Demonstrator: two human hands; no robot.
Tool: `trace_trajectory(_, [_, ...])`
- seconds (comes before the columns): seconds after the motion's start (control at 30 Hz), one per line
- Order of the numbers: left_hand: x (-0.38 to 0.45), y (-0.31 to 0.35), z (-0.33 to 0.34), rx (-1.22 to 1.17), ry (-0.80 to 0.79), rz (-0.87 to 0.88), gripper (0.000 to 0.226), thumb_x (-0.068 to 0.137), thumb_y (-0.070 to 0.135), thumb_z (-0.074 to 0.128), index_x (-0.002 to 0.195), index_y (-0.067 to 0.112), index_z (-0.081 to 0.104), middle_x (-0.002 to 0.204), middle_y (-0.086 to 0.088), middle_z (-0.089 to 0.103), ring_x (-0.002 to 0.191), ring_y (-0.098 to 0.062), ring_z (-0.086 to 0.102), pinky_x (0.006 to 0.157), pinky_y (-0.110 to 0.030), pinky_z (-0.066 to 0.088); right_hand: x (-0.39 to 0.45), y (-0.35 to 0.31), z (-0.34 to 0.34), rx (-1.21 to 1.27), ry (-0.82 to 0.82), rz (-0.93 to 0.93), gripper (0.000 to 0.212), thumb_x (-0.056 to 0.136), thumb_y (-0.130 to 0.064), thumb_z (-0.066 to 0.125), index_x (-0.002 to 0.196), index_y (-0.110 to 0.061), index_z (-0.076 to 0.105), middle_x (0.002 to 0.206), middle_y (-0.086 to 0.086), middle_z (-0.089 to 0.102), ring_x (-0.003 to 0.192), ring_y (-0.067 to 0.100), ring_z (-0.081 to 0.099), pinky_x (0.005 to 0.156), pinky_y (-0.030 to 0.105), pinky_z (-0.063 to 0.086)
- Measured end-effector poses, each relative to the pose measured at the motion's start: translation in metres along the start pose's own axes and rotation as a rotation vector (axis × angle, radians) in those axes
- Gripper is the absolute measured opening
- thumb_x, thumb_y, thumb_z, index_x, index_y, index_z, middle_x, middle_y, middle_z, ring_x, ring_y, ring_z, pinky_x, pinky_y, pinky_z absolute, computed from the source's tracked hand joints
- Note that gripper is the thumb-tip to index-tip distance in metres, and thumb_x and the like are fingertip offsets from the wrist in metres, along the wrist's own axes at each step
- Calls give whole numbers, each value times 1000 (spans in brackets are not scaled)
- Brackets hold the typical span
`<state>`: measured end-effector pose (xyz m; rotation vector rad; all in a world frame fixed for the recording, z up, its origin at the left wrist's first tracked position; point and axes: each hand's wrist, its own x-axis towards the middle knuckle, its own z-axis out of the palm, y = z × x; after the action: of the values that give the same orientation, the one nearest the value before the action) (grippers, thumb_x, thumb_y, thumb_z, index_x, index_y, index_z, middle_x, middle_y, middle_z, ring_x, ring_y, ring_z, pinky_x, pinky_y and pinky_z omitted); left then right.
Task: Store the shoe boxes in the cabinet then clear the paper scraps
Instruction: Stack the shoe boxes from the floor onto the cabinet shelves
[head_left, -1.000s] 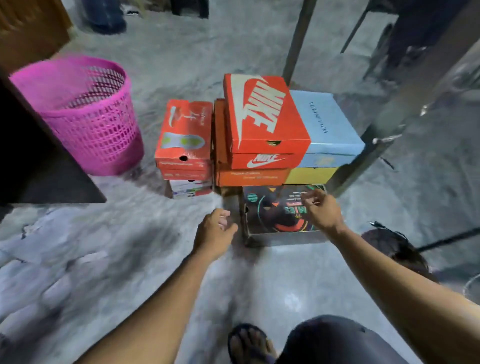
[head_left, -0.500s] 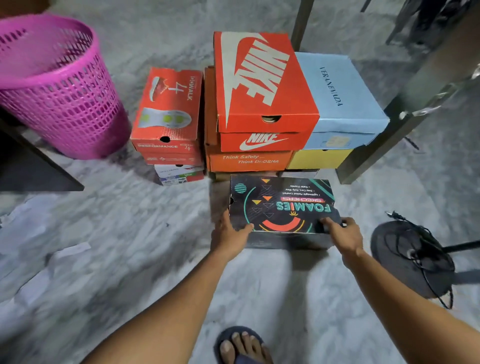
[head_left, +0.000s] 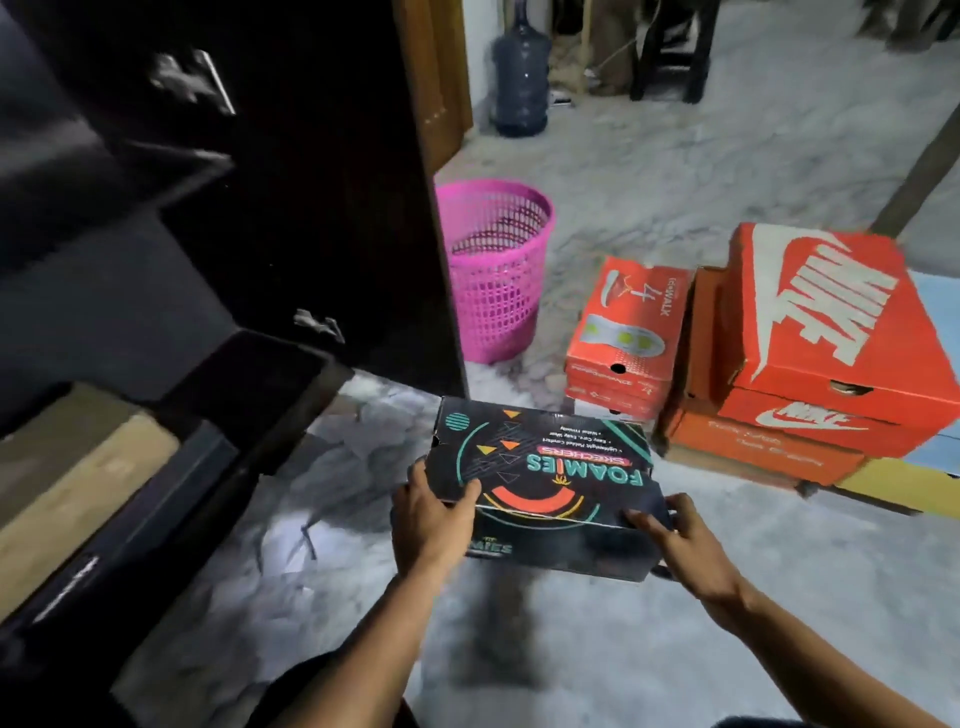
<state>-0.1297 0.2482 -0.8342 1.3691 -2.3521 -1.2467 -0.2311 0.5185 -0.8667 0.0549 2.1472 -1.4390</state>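
Lifted off the floor since the earlier frame, the black Foamies box (head_left: 540, 480) is now held in the air, clear of the stacked shoe boxes (head_left: 810, 364) at far right. Left hand (head_left: 428, 512) grips its near-left corner, thumb on the lid, fingers wrapped under. Right hand (head_left: 680, 540) clasps the near-right corner likewise. Dark cabinet (head_left: 260, 208) stands open at left, a pink basket (head_left: 493, 270) beyond it. Pale paper scraps (head_left: 291, 540) lie on the floor near the cabinet.

Printed cardboard black shoe box (head_left: 540, 467), faintly glossy; pink basket (head_left: 493, 270), perforated plastic; floor (head_left: 675, 623), polished mottled stone.
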Motion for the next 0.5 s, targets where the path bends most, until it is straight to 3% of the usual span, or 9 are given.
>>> trace_trajectory(0.1, [18, -8, -72, -82, 171, -44, 66, 83, 50, 73, 140, 26, 51, 132, -12, 56, 125, -37, 57, 103, -44, 50, 17, -58, 57, -59, -96, -139, 30, 95, -42, 70, 112, -26, 52, 120, 1, 70, 105, 19, 69, 88, 50, 61])
trace_trajectory(0.2, [25, -23, -134, -164, 359, -58, 78, 72, 63, 63, 140, 28, 50, 136, -11, 61, 126, -36, 58, 102, -46, 51, 22, -113, 118, -46, -165, -266, 25, 99, -33, 67, 121, -31, 56, 127, -2, 70, 107, 12, 69, 95, 49, 57])
trace_trajectory(0.3, [39, -34, -177, -284, 507, -42, 94, 62, 70, 52, 144, 24, 48, 142, -11, 61, 131, -34, 57, 107, -46, 49, 28, -162, 174, -14, -207, -376, 27, 103, -20, 61, 129, -18, 55, 116, -11, 69, 87, -17, 65, 88, 30, 53])
trace_trajectory(0.33, [45, -35, -187, -326, 542, -51, 97, 61, 70, 53, 145, 22, 47, 142, -13, 60, 132, -34, 57, 109, -46, 48, 33, -177, 189, -19, -215, -409, 26, 103, -19, 61, 128, -17, 54, 111, -15, 67, 86, -18, 64, 85, 23, 51])
trace_trajectory(0.37, [51, -36, -197, -365, 578, -63, 96, 62, 68, 57, 146, 22, 46, 142, -14, 59, 131, -35, 56, 109, -44, 47, 40, -192, 203, -16, -219, -436, 26, 102, -20, 62, 127, -18, 53, 107, -17, 66, 91, -11, 66, 84, 21, 50])
trace_trajectory(0.43, [58, -33, -217, -399, 650, -82, 88, 70, 56, 70, 147, 20, 46, 140, -18, 55, 129, -36, 54, 108, -44, 46, 49, -223, 231, -22, -267, -485, 34, 98, -31, 64, 127, -20, 51, 106, -13, 66, 104, 11, 66, 93, 33, 49])
trace_trajectory(0.5, [65, -36, -237, -382, 746, -110, 81, 78, 45, 76, 147, 17, 45, 140, -21, 49, 129, -38, 51, 108, -46, 44, 56, -254, 263, -40, -353, -532, 40, 97, -37, 63, 131, -21, 49, 115, -8, 66, 112, 19, 63, 101, 43, 48])
